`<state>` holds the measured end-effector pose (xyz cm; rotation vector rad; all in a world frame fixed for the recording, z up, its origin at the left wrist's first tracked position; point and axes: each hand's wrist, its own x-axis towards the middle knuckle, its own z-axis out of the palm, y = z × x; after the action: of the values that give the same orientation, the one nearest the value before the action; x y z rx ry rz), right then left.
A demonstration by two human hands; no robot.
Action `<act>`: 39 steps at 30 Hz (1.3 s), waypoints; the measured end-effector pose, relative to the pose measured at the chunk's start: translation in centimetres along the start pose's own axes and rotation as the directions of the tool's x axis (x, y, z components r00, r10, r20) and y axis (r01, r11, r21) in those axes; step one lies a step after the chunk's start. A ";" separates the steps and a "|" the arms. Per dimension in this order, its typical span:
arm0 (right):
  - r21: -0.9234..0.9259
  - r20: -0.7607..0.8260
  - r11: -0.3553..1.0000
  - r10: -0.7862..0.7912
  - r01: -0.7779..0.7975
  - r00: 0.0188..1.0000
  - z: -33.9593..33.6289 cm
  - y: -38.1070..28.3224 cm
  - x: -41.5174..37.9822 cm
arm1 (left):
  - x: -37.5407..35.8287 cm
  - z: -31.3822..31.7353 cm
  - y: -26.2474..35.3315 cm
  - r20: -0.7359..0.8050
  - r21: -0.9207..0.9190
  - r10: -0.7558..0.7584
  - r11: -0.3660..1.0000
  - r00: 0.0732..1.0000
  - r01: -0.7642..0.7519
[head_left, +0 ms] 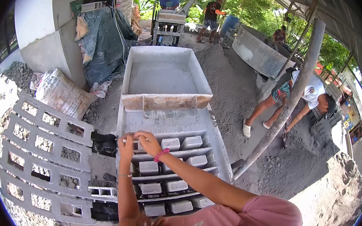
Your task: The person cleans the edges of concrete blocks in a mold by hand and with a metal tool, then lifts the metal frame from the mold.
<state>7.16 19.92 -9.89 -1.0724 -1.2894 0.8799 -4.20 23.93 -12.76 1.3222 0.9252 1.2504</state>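
Note:
Both my hands are close together at the upper left of the block mould [167, 153], in front of the empty-looking metal tray box [166, 98]. My left hand [125, 140] has its fingers curled at the mould's left edge. My right hand [145, 141], with a pink bracelet at the wrist, is curled beside it, nearly touching. What lies under the fingers is too small and hidden to make out. Rows of pale rectangular cores stand between the mould's metal dividers, below and right of my hands.
Hollow concrete blocks [69, 144] stand in rows at left, near a filled sack [63, 95]. A slanting pole [291, 90] crosses the right side. A person [312, 93] bends over grey material there. Other people and a mixing trough [257, 52] are farther back.

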 end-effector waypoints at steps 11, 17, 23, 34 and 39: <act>0.093 -0.118 0.995 -0.021 0.032 0.993 -2.1 -6.9 1.3 | 1.4 3.9 7.0 0.017 -0.120 0.135 0.984 0.991 -0.132; 0.265 -0.056 0.939 0.243 -0.220 0.968 -9.9 0.6 -1.5 | 0.4 9.3 1.1 0.268 0.151 -0.034 0.989 0.963 -0.007; 0.220 -0.236 0.975 0.029 0.024 0.971 -13.8 -5.2 -5.2 | -2.1 15.0 3.6 0.375 -0.068 0.043 0.998 0.926 -0.019; -0.165 -0.173 0.957 -0.265 0.238 0.949 -18.6 -17.6 -2.7 | -2.9 20.6 15.6 0.352 -0.392 0.028 0.912 0.936 0.120; -0.254 -0.073 0.920 -0.326 0.299 0.942 -17.5 -24.5 -6.3 | -7.1 20.7 20.9 0.382 -0.513 0.182 0.857 0.906 0.045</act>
<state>22.18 4.70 12.16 -1.0466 -1.4470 0.4226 12.51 10.22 8.38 1.1269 0.2069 1.1002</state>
